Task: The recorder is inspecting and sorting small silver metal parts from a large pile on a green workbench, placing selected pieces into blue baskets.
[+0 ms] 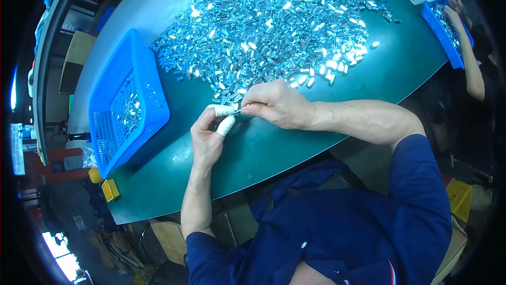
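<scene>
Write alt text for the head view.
A person's left hand, with white-covered fingertips, and right hand pinch a small shiny piece above a green table. Beyond spreads a heap of shiny metallic pieces; leftward, a blue basket holds shiny pieces too.

Left grip (207, 140) curls inward, left forearm (197, 195) steep; right grip (279, 105) pinches just beside it, right elbow (412, 128) bent wide!
</scene>
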The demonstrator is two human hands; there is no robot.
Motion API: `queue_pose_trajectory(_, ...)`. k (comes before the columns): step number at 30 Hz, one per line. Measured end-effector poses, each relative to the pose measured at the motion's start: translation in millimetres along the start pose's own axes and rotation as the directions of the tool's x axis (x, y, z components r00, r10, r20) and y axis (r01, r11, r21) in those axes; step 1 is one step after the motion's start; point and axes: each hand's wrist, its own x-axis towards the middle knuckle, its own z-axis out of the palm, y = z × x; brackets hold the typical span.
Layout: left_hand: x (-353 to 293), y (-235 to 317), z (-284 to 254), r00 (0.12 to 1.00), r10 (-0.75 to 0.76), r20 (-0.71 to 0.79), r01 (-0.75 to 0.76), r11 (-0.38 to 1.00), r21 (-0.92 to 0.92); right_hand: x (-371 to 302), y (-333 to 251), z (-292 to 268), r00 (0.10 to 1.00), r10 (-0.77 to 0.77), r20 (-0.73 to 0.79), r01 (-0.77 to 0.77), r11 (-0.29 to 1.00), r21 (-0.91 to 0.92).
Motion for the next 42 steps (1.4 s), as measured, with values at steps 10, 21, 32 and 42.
queue_pose_trajectory(10, -0.3, 17.6, -6.2, 0.973, 0.225, -0.046, -0.206, 0.943, 0.261, 1.2, -13.6, -3.1, 0.994, 0.108, 0.023, -0.11, 0.978, 0.178)
queue_pose_trajectory(21, 12.5, 77.2, -102.5, 0.601, 0.736, -0.313, 0.047, 0.358, 0.933, 3.1, -19.2, -13.8, 0.991, 0.125, -0.046, -0.108, 0.959, 0.262)
queue_pose_trajectory(32, 16.3, -4.2, -24.0, 0.958, 0.285, 0.023, -0.195, 0.596, 0.779, 4.9, -15.0, -11.2, 0.991, 0.127, -0.031, -0.119, 0.976, 0.18)
queue_pose_trajectory(42, 13.8, -6.1, -23.6, 0.972, 0.225, -0.064, -0.136, 0.768, 0.625, 4.8, -8.3, -8.8, 0.988, 0.145, -0.045, -0.138, 0.981, 0.134)
